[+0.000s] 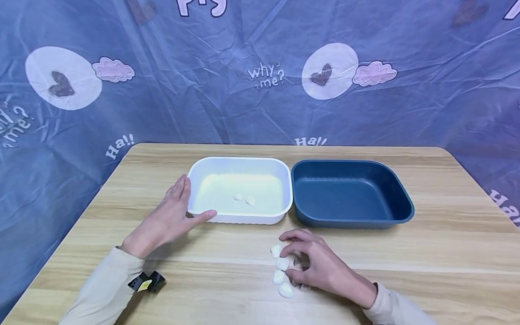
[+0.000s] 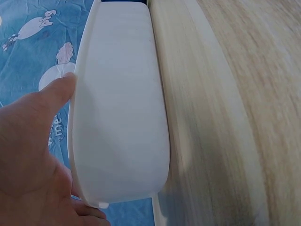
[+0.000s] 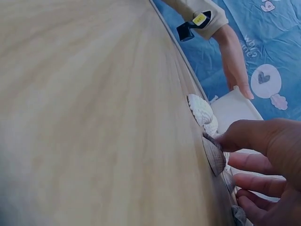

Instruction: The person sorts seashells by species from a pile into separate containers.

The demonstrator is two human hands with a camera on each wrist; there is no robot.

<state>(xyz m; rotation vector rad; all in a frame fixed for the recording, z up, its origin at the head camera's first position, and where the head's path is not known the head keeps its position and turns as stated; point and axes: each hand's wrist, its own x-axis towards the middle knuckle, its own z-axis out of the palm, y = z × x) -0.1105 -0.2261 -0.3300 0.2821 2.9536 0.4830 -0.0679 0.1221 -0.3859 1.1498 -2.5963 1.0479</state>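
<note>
Shells (image 3: 201,109), ribbed, by right hand (image 1: 321,262) (pinch unclear), left hand (image 1: 170,217) spread against smooth tub (image 2: 120,103).

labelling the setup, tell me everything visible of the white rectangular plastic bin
The white round-cornered rectangular bin looks like plastic, thin-rimmed and open-topped. It stands upright on the pale wood-grain table, beside the dark blue rectangular bin. Two small white shells lie inside. The left hand touches its near-left corner.

Has R hand (image 3: 282,148) at dark shells (image 3: 214,155) on tabletop (image 3: 117,117), w/ thumb (image 3: 247,134) nr ribbed wht shell (image 3: 200,109). Touches wht bin (image 3: 232,109) beyond w/ L hand (image 3: 235,68). Wears blk gadget (image 3: 185,33) w/ yel label (image 3: 200,20) on L cuff (image 3: 217,23).
</note>
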